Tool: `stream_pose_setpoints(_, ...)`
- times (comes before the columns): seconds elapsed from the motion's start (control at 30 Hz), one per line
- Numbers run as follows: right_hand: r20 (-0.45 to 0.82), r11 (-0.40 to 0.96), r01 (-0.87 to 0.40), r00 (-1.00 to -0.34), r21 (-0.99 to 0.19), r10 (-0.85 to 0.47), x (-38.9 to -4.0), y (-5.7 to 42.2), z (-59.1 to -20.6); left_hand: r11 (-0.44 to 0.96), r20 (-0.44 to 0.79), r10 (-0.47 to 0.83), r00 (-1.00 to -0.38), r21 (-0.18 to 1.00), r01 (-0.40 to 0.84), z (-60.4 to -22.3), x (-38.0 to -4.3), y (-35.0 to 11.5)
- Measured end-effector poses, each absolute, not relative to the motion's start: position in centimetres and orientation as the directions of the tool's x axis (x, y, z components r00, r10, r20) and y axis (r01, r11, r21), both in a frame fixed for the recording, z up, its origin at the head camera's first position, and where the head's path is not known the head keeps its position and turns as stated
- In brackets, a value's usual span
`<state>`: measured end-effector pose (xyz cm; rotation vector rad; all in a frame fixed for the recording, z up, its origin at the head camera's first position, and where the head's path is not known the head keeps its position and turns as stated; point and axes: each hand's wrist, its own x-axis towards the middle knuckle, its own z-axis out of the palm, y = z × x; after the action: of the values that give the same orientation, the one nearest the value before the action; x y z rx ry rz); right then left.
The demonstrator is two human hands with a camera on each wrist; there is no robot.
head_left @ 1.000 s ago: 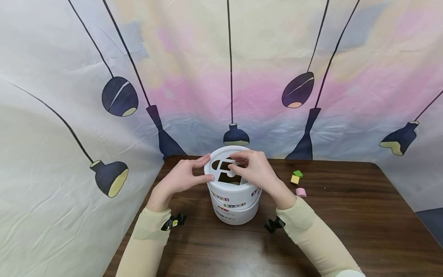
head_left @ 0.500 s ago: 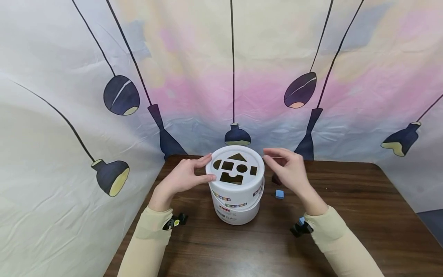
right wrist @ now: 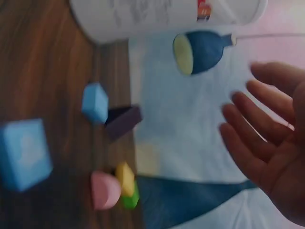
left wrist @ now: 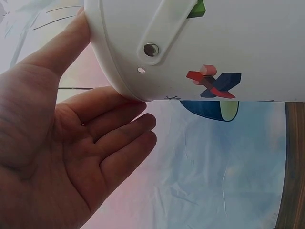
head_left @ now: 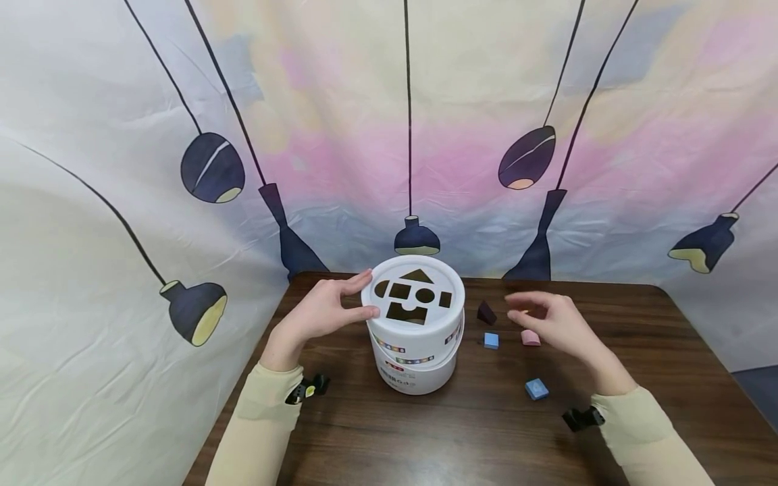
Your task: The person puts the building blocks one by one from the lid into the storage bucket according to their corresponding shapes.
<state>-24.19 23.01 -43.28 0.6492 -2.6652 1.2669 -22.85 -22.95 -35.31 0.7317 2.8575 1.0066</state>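
A white bucket (head_left: 413, 374) stands upright, its white lid (head_left: 439, 316) cut with several shaped holes. My left hand (head_left: 319, 308) touches the lid's left edge with thumb and fingertips, the fingers mostly straight in the left wrist view. My right hand (head_left: 556, 324) hovers over the blocks right of the bucket, fingers loosely bent around nothing. Just below its fingers lies a pink rounded block (head_left: 531, 339). The yellow block (right wrist: 126, 179) and green block (right wrist: 130, 194) show beside it in the right wrist view, mostly hidden by the hand in the head view.
Nearer the bucket lie a small blue block (head_left: 491, 341) and a dark triangular block (head_left: 485, 312). Another blue block (head_left: 537, 389) sits closer to the front. The brown wooden table (head_left: 389, 445) ends at a printed cloth backdrop (head_left: 462, 202).
My right hand has moved from above the lid's holes out to the right, then down toward the blocks. The left hand has stayed at the lid's edge.
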Motion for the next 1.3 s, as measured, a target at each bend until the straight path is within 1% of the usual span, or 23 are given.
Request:
stream_pose_setpoints(0.2, 0.137, 0.55, -0.406, -0.875, -0.73, -0.464, -23.6, 25.8, -45.2, 0.685, 0.129, 0.44, -0.889, 0.592, 0.425, -35.3, -22.9, -22.9)
stream_pose_setpoints(0.27, 0.12, 0.574, -0.428, -0.86, -0.698, -0.496, -23.4, 26.4, -45.8, 0.689, 0.131, 0.436, -0.89, 0.588, 0.424, -35.3, -22.9, -23.0)
stream_pose_setpoints(0.33, 0.095, 0.571, -0.439, -0.842, -0.694, -0.531, -23.2, 26.8, -46.4, 0.691, 0.129, 0.434, -0.892, 0.588, 0.421, -35.3, -22.8, -23.0)
stream_pose_setpoints(0.43, 0.048, 0.539, -0.439, -0.805, -0.719, -0.592, -22.8, 27.3, -47.3, 0.694, 0.125, 0.432, -0.893, 0.587, 0.417, -35.3, -22.8, -23.0)
stream_pose_setpoints(0.57, -0.031, 0.494, -0.393, -0.758, -0.776, -0.652, -22.3, 27.8, -48.4, 0.694, 0.128, 0.434, -0.892, 0.583, 0.421, -35.3, -22.8, -23.0)
stream_pose_setpoints(0.63, -0.055, 0.495, -0.381, -0.747, -0.781, -0.662, -22.0, 28.0, -48.8, 0.697, 0.128, 0.436, -0.891, 0.579, 0.424, -35.3, -22.9, -23.0)
stream_pose_setpoints(0.9, -0.117, 0.552, -0.382, -0.736, -0.742, -0.667, -21.4, 28.4, -49.5, 0.704, 0.121, 0.431, -0.894, 0.575, 0.417, -35.1, -22.7, -23.0)
stream_pose_setpoints(1.3, -0.086, 0.542, -0.428, -0.723, -0.723, -0.685, -21.5, 28.6, -50.6, 0.694, 0.121, 0.433, -0.893, 0.587, 0.416, -35.1, -22.7, -23.0)
